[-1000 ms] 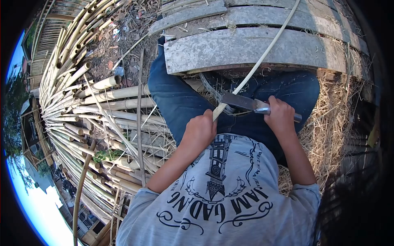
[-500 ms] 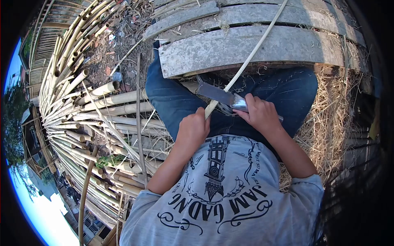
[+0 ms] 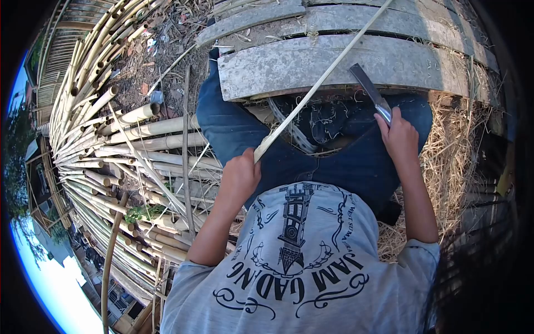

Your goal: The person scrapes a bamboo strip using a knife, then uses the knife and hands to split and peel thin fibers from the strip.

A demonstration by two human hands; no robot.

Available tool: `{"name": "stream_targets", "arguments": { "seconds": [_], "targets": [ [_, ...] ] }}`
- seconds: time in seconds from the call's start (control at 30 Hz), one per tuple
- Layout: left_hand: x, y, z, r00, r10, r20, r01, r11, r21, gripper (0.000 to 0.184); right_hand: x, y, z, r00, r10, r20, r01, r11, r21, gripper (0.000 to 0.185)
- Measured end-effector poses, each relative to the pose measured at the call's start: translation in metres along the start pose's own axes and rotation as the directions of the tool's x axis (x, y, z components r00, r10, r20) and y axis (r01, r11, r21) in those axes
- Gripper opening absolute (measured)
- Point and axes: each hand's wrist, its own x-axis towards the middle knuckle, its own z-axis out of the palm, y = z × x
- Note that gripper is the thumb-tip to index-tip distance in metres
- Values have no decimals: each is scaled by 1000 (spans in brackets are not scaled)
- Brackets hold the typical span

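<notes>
My left hand (image 3: 241, 177) is closed round the near end of a long, pale bamboo strip (image 3: 318, 83). The strip slants up to the right across the grey wooden planks (image 3: 328, 61). In my right hand (image 3: 401, 136) is a knife (image 3: 367, 86) with a broad dark blade and a shiny metal collar. Its blade points up and to the left, over the edge of the nearest plank, apart from the strip. Most of the knife's handle is hidden in my fist.
Many cut bamboo poles (image 3: 150, 139) lie fanned out on the left. Straw-like shavings (image 3: 445, 167) are heaped at the right. My legs (image 3: 233, 128) are spread under the plank edge. A thin upright stick (image 3: 186, 139) stands beside my left knee.
My right hand has swung the knife away from the strip, to the right and up. My left hand has drawn the strip's near end down and to the left.
</notes>
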Motion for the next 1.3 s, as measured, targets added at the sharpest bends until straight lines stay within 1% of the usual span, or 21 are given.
{"name": "stream_targets", "arguments": {
  "seconds": [0.07,0.1,0.13,0.2,0.23,0.37,0.4,0.47,0.6,0.67,0.7,0.73,0.8,0.83,0.87,0.93,1.03,1.13,1.23,1.27,1.3],
  "targets": [
    [-2,-11,-5,1000,-5,-5,5,1000,23,16,9,24,-17,1000,20,-22,-21,999,-29,42],
    [-1,-12,-8,1000,-4,-7,4,1000,30,17,9,27,-22,997,73,-20,-72,997,35,42],
    [-1,-11,-9,1000,-2,-8,2,999,35,18,4,24,-24,997,69,-20,-69,997,35,42],
    [1,-5,-7,1000,-19,-13,19,1000,2,18,-7,6,-33,996,-57,-76,68,986,151,41],
    [4,-1,-5,999,-32,-15,32,999,-28,20,-14,-6,-33,998,-64,-30,69,972,225,41],
    [4,13,0,999,-39,0,39,999,-36,24,-33,-59,-12,973,-232,24,198,876,441,43],
    [2,16,-1,1000,-27,-8,27,999,-20,24,-37,-71,-4,964,-256,65,197,860,471,37],
    [-2,17,0,1000,-18,-15,18,1000,6,25,-40,-91,8,932,-342,120,261,864,431,43],
    [-9,13,-2,1000,-8,-3,8,1000,19,23,-31,-100,18,905,-389,171,295,866,404,48],
    [-15,11,-1,1000,-9,8,9,1000,-8,23,-25,-87,23,912,-408,47,377,878,295,56],
    [-18,8,1,1000,-20,12,21,998,-62,22,-20,-79,26,929,-369,-5,353,885,303,57],
    [-20,7,2,999,-30,17,31,993,-113,22,-14,-69,25,936,-351,22,329,897,296,58],
    [-21,12,5,999,-36,31,39,991,-130,22,-12,-59,23,926,-377,40,358,904,232,59],
    [-22,14,6,998,-41,47,47,988,-145,22,-13,-59,21,926,-376,45,356,905,231,59],
    [-22,14,6,998,-39,50,46,988,-149,22,-14,-60,19,928,-371,23,357,908,220,59],
    [-24,12,7,997,-48,66,62,974,-218,23,-16,-58,17,929,-370,10,360,910,206,60],
    [-27,11,4,996,-43,72,59,973,-225,22,-16,-57,21,935,-354,-37,353,911,211,59],
    [-33,7,3,995,-53,83,68,978,-196,23,-14,-51,19,944,-329,-15,327,928,177,58],
    [-42,-1,3,992,-72,104,91,977,-190,21,-6,-40,11,969,-246,-26,247,957,151,55],
    [-48,-6,5,992,-73,103,92,977,-193,21,1,-35,9,968,-248,-26,249,957,149,55],
    [-55,-12,7,990,-78,120,100,977,-186,21,8,-28,7,992,-123,-10,123,986,114,55]
  ]
}}
